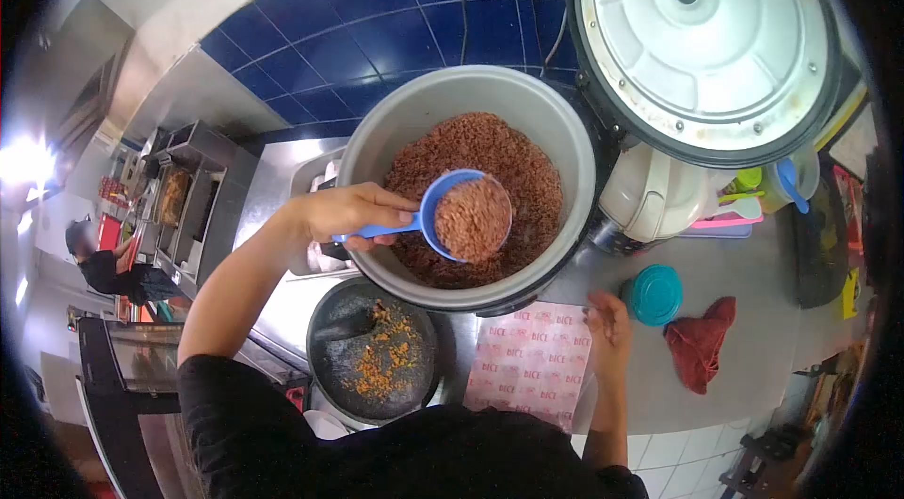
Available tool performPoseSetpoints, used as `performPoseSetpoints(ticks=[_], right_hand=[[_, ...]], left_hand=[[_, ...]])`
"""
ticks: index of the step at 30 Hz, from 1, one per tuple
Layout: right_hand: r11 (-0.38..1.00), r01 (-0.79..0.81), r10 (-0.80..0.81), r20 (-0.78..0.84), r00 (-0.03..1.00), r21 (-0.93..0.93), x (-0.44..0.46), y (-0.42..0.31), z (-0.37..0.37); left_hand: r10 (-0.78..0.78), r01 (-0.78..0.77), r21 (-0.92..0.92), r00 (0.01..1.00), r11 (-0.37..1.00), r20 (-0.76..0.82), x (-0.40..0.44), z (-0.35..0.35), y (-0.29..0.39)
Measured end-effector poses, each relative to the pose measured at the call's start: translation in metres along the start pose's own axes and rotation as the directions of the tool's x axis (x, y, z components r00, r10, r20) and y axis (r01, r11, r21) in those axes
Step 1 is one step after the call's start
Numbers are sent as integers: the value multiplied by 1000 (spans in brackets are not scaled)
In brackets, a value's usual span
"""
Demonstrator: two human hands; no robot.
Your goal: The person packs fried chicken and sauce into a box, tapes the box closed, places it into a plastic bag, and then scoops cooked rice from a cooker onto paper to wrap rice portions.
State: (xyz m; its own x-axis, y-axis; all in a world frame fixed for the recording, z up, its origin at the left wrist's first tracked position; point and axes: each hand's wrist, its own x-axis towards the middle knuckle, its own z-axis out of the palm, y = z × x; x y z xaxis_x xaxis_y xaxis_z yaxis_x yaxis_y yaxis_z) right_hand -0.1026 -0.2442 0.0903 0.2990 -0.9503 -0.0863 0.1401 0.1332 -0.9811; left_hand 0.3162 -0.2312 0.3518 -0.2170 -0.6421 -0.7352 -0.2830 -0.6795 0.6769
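Note:
My left hand point(353, 214) is closed around the handle of a blue measuring scoop point(428, 201). Cooked reddish-brown rice point(474, 219) fills the scoop, held level over the rice cooker pot point(576, 146). More of the same rice point(499, 146) lies in the pot below. Down at the right, my right hand point(610, 322) is by the edge of a printed pink paper sheet point(527, 358), with its fingers loosely curled and apart. Whether it touches the sheet is hard to tell.
The cooker's lid point(716, 75) stands raised at the right. Left of the paper is a stone mortar point(325, 358) with orange crumbs and a pestle. A teal-lidded container point(656, 292) and a red cloth point(702, 344) lie rightward. A person point(113, 268) works at the far left.

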Motion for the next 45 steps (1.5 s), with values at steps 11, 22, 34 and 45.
performPoseSetpoints(ticks=[11, 22, 34, 45], right_hand=[[218, -391, 397, -285, 873, -894, -147, 55, -37], [725, -151, 139, -71, 988, -672, -161, 96, -47], [814, -165, 129, -103, 986, -557, -163, 62, -17], [711, -201, 55, -232, 971, -674, -164, 114, -46]], left_hand=[[168, -134, -698, 986, 703, -20, -40, 176, -128], [107, -354, -624, 911, 696, -397, 151, 351, -315], [642, -68, 669, 367, 740, -673, 136, 381, -301], [755, 100, 870, 456, 483, -472, 172, 383, -306]])
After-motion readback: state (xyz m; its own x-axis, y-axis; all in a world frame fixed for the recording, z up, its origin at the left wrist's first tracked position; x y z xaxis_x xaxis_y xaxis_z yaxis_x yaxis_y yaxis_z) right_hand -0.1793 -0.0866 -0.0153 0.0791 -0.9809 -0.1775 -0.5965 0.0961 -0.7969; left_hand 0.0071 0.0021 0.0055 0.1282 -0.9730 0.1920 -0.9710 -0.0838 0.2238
